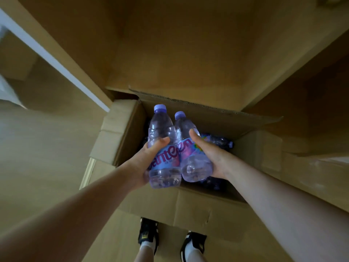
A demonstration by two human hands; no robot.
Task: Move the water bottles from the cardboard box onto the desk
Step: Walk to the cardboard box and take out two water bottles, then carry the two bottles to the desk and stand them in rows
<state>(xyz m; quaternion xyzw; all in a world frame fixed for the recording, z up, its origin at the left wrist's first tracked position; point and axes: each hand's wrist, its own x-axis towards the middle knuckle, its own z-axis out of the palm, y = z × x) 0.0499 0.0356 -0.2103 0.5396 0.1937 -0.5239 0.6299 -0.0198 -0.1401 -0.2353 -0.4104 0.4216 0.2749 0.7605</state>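
Now: two bottles held over the open box

Left hand [145, 161] grips one clear plastic water bottle with a lilac cap and purple-pink label [162, 148]; thumb lies across the front just above the label, palm wraps the left side, other fingers hidden behind. Right hand [211, 157] grips a second clear plastic water bottle with the same lilac cap and label [190, 148]; thumb up along its right side, fingers curled under and behind, out of sight. Both bottles tilted, caps pointing away from the camera, bases toward the person. The two bottles touch side by side along their bodies.

Both bottles sit above the open brown cardboard box [188, 203], over its mouth. Whether they are fully clear of the rim cannot be told from this angle. Box flaps folded outward on all sides; far flap shows a rough torn edge.

Inside the box, more clear bottles with purple labels [217, 140] lie on their sides in the dark at the right and below the right hand; count unclear.

Flat brown cardboard sheets [47, 148] surround the box, left and right. White strip [51, 57] runs diagonally at upper left. Black shoes with white socks [149, 235] show at the bottom edge, just beside the box's near flap.

Desk not visible.
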